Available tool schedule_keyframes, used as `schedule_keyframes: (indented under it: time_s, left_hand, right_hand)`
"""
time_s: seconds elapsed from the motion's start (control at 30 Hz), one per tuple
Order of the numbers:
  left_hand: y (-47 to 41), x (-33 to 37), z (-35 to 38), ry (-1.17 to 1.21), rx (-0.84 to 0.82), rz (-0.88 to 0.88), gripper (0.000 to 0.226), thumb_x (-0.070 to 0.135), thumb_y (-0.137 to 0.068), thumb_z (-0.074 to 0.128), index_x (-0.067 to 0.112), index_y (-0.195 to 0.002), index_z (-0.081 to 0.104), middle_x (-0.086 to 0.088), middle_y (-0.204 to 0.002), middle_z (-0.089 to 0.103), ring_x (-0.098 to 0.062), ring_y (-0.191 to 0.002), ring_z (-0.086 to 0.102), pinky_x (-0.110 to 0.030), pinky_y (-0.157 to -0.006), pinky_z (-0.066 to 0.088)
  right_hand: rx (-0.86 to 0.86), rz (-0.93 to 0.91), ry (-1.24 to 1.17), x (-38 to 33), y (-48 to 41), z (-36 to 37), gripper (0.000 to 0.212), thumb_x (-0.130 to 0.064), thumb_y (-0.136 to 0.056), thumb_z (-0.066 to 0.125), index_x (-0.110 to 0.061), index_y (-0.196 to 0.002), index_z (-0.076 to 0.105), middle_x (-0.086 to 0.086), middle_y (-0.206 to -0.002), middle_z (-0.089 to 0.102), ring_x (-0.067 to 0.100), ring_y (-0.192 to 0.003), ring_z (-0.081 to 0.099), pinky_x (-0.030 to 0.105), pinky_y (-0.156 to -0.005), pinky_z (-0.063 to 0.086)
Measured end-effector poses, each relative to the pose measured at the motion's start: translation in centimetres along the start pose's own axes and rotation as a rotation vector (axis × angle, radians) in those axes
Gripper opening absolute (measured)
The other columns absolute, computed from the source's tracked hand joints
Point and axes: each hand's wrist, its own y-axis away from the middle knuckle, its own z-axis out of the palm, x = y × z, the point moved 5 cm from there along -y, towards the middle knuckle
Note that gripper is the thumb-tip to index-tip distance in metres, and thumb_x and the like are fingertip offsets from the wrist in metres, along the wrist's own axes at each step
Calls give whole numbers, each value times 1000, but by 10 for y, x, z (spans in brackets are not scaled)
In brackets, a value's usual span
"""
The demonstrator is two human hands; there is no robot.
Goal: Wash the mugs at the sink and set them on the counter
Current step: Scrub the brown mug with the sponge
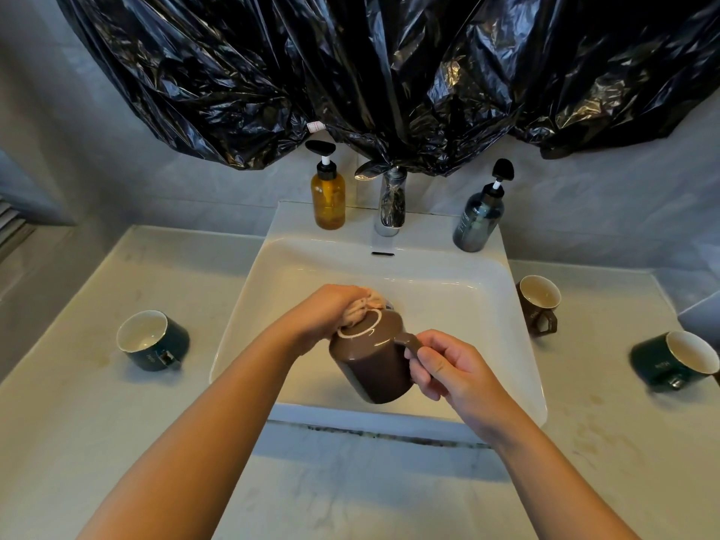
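Over the white sink (518, 376) my right hand (448, 368) grips the handle of a brown mug (370, 364), held upside down with its base ring tilted up toward me. My left hand (327, 309) clutches a pink cloth (366, 305) and presses it against the mug's base. A dark green mug (152, 341) stands on the counter to the left of the sink. To the right stand a second brown mug (539, 304) and another dark green mug (678, 358).
A chrome tap (391, 204) rises at the back of the sink, with an amber pump bottle (328, 196) to its left and a grey pump bottle (478, 222) to its right. Black plastic sheeting (389, 72) hangs across the wall above. The pale counter (78, 442) runs along both sides.
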Motion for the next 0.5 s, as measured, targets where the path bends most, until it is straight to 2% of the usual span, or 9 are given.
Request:
schedule_keyframes:
  time_s: [0.07,0.17,0.23,0.3,0.37,0.43,0.5]
  left_hand:
    - [0,-8,-4,200,24,-34,30,31,-99,48,15,-91,73,-11,-90,71,-24,-86,63,-36,-76,41]
    - [0,-15,-1,306,146,-63,36,31,-101,43,10,-97,73,-12,-87,68,-22,-77,58,-30,-60,42]
    - [1,-14,3,123,273,-7,34,29,-103,39,14,-99,68,-11,-91,67,-17,-74,56,-29,-59,44]
    - [10,-12,11,28,391,155,33,32,-105,35,24,-95,66,-1,-88,66,-11,-73,56,-26,-64,45]
    - [24,-5,20,-2,454,353,32,31,-105,34,25,-100,64,6,-92,66,-7,-84,59,-25,-73,47]
    - [31,4,30,-207,472,523,32,26,-105,35,19,-110,66,5,-107,66,-8,-99,59,-23,-86,46]
    - [30,13,34,-399,456,583,33,24,-104,37,13,-115,66,2,-118,65,-10,-106,58,-22,-90,43]
  right_hand:
    - [30,4,-54,1,-1,-5,19,-15,-100,44,-7,-95,61,5,-68,54,16,-61,42,25,-60,40]
    - [103,19,-126,1,-4,-11,21,-19,-100,44,-7,-98,61,4,-68,53,14,-60,43,25,-58,39]
    - [160,25,-110,-1,-7,-13,21,-18,-101,43,-9,-99,62,3,-68,54,11,-59,44,22,-57,40]
    - [201,17,-33,-2,-13,-12,21,-16,-102,43,-11,-97,63,1,-67,54,6,-59,47,16,-57,42]
    - [207,-9,49,-4,-18,-7,21,-13,-102,45,-11,-94,64,-2,-66,54,5,-61,49,15,-60,44]
    - [172,-44,137,-4,-20,-2,20,-11,-101,46,-9,-92,63,-5,-64,55,6,-63,49,17,-63,45]
    - [125,-51,204,-3,-20,1,19,-11,-100,47,-8,-90,62,-7,-64,56,5,-64,50,21,-66,45]
